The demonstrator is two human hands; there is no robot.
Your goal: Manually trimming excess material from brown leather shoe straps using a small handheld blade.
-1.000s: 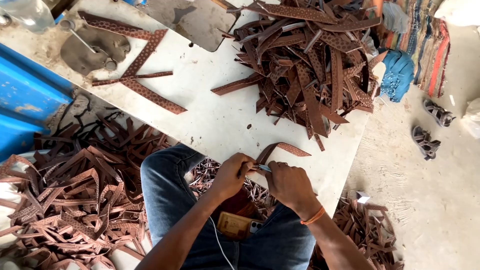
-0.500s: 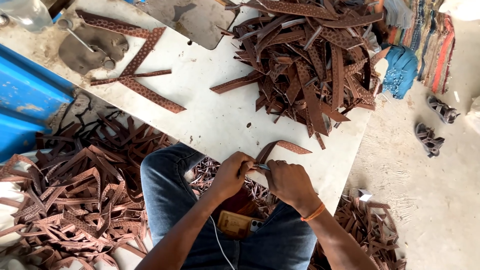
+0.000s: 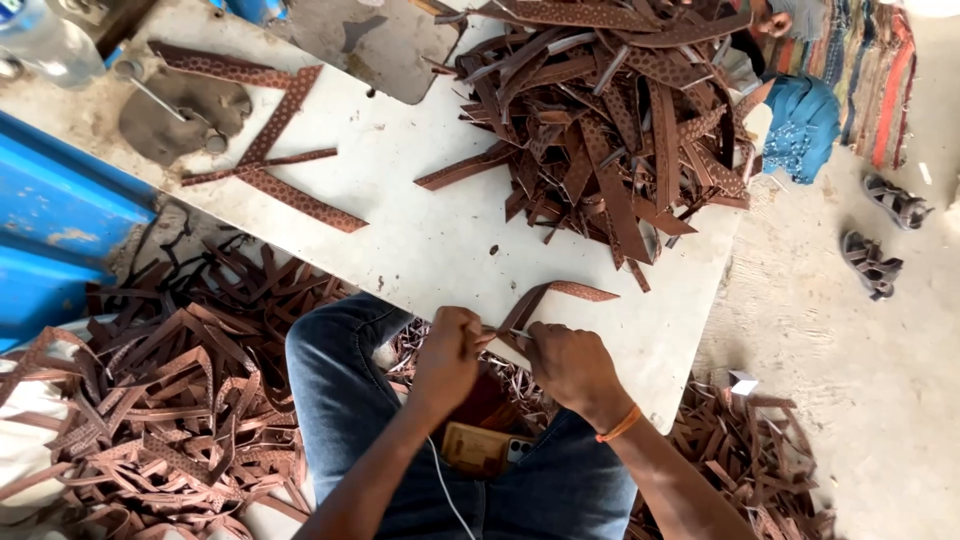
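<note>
My left hand [image 3: 447, 355] and my right hand [image 3: 570, 367] meet at the near edge of a white table [image 3: 430, 235]. Both pinch a brown patterned leather strap [image 3: 560, 295] that bends in a V away from my fingers onto the table. A thin light-coloured tool or thread shows between my hands; I cannot tell which. An orange band circles my right wrist. A large heap of brown straps [image 3: 620, 130] lies on the table beyond my hands.
Three loose straps [image 3: 270, 150] and a grey flat piece [image 3: 175, 115] lie at the table's left. Piles of straps [image 3: 150, 400] cover the floor left and right [image 3: 760, 450]. A phone [image 3: 480, 450] rests on my lap. Sandals [image 3: 880, 230] and blue cloth [image 3: 800, 125] lie right.
My hands stay together on the strap with only small finger motion. The camera view has shifted slightly.
</note>
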